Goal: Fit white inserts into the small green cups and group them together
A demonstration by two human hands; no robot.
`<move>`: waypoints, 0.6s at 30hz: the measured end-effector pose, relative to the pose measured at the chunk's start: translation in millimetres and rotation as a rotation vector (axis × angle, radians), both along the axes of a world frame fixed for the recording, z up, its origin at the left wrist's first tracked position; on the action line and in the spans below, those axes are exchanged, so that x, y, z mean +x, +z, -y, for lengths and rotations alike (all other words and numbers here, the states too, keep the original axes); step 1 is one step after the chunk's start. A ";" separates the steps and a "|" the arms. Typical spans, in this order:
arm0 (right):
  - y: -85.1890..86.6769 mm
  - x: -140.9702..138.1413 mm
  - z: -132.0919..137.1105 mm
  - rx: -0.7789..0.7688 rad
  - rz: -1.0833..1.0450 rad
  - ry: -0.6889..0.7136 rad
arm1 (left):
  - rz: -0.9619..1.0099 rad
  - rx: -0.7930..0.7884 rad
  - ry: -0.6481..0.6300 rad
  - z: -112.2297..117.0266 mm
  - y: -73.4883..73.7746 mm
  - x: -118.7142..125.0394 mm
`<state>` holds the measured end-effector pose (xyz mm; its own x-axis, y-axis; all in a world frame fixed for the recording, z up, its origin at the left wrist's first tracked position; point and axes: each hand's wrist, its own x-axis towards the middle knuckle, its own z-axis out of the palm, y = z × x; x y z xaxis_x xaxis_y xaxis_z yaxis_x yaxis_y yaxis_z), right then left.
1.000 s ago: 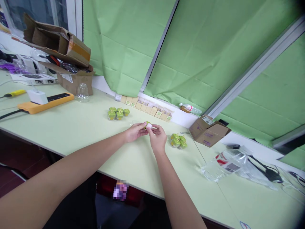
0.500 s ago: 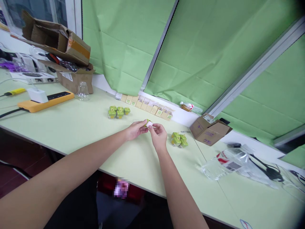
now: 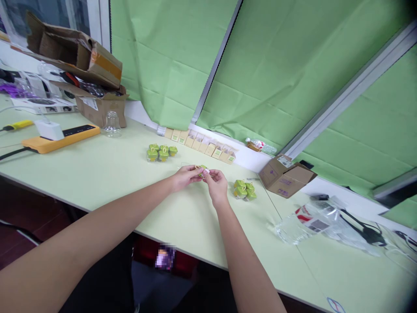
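Over the middle of the pale green table point(image 3: 97, 174), my left hand point(image 3: 185, 177) and my right hand point(image 3: 216, 184) meet fingertip to fingertip, both pinched on one small green item point(image 3: 202, 168) held just above the surface. A cluster of several like green items point(image 3: 161, 153) sits to the left, beyond my left hand. Another cluster of green items point(image 3: 244, 190) lies close to the right of my right hand.
A row of small tan boxes point(image 3: 200, 144) lines the wall under green blinds. A cardboard box point(image 3: 286, 176) and clear plastic bags point(image 3: 309, 224) lie at right. At far left are an orange power strip point(image 3: 61, 137), a glass jar point(image 3: 111, 124) and stacked cartons point(image 3: 78, 65).
My fingers have turned the small green item between them; its white face shows less now. Both hands stay in the same spot. The view has shifted slightly.
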<state>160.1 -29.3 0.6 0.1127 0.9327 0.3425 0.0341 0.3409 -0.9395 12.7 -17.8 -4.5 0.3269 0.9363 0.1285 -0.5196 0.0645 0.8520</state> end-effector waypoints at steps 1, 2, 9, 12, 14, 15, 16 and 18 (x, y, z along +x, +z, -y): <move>-0.1 0.2 0.0 0.000 0.006 -0.001 | -0.001 0.002 0.000 -0.2 -0.4 -0.1; -0.1 0.4 -0.1 0.000 0.011 -0.002 | 0.000 0.005 -0.001 -0.4 -0.8 -0.2; -0.9 1.1 -0.9 -0.011 0.025 -0.005 | -0.001 -0.002 0.010 -0.9 -1.1 -0.2; -0.5 1.3 -0.4 -0.018 0.011 0.000 | -0.005 -0.019 0.022 -0.4 0.2 0.4; -0.2 1.5 0.3 -0.018 -0.004 0.015 | -0.009 -0.030 0.029 0.0 0.9 0.5; -0.1 1.6 0.7 -0.015 -0.010 0.021 | -0.011 -0.033 0.031 0.1 1.1 0.5; 0.0 1.8 1.0 -0.012 -0.014 0.027 | -0.012 -0.034 0.031 0.1 1.0 0.3; 0.0 1.9 1.3 -0.003 -0.022 0.040 | -0.016 -0.026 0.024 -0.4 0.2 -0.2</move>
